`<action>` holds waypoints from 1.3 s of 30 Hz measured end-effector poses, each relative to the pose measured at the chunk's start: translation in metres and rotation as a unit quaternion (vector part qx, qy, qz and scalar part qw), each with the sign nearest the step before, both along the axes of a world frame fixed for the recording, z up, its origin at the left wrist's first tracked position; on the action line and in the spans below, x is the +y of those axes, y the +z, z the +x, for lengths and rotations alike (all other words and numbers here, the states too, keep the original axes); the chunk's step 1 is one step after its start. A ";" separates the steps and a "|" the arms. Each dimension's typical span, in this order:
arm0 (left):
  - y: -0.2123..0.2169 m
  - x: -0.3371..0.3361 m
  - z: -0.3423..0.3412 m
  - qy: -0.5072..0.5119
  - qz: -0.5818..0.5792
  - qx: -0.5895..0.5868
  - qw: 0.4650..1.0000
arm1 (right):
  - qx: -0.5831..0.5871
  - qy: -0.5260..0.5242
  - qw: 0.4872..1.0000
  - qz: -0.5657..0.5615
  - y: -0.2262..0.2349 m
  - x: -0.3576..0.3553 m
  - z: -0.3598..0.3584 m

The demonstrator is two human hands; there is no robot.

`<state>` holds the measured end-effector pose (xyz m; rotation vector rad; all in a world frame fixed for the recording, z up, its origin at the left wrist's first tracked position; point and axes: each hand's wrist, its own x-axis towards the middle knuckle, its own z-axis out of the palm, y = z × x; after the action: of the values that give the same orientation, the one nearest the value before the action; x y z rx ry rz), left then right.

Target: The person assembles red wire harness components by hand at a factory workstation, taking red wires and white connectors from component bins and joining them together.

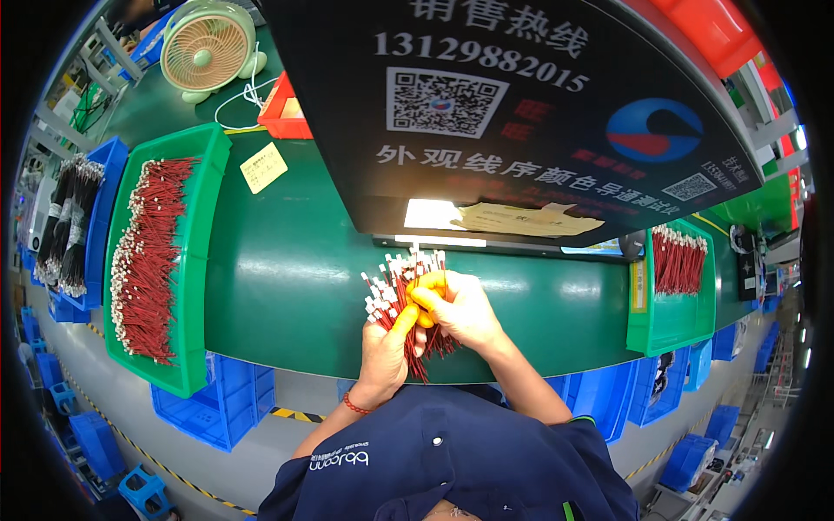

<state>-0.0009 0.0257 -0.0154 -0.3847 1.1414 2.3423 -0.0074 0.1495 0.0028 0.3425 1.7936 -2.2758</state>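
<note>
In front of my body I hold a bundle of short red and dark wire harnesses with white connectors, their white ends pointing up and away from me. My left hand is wrapped round the bundle from the left. From the right my right hand closes on the same wires, its thumb and fingertips pressed together close to my left thumb. Yellow covers sit on several of my fingertips. Loose wire ends hang below my hands over the green table. The wires inside the grip are hidden by my fingers.
A long green tray of red harnesses stands left, a smaller green tray right. Blue bins of black cables lie beyond the left one. A large black machine overhangs the back. A fan, orange bin and yellow note stay left.
</note>
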 end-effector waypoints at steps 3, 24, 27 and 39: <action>-0.004 -0.003 0.001 -0.017 -0.003 0.015 1.000 | 0.008 -0.046 0.996 0.071 0.000 0.004 -0.002; -0.005 -0.004 0.000 0.005 -0.016 0.009 1.000 | -0.028 -0.046 0.982 0.179 0.003 0.019 -0.009; -0.005 -0.004 -0.001 0.001 -0.025 0.009 1.000 | 0.059 -0.024 0.949 0.310 -0.002 0.011 -0.001; -0.003 -0.006 -0.001 -0.044 -0.021 0.025 0.998 | -0.052 -0.097 0.991 -0.078 -0.007 0.020 -0.006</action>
<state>-0.0020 0.0200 -0.0188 -0.2846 1.2074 2.2664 -0.0137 0.1699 -0.0047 0.6194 1.5826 -2.4578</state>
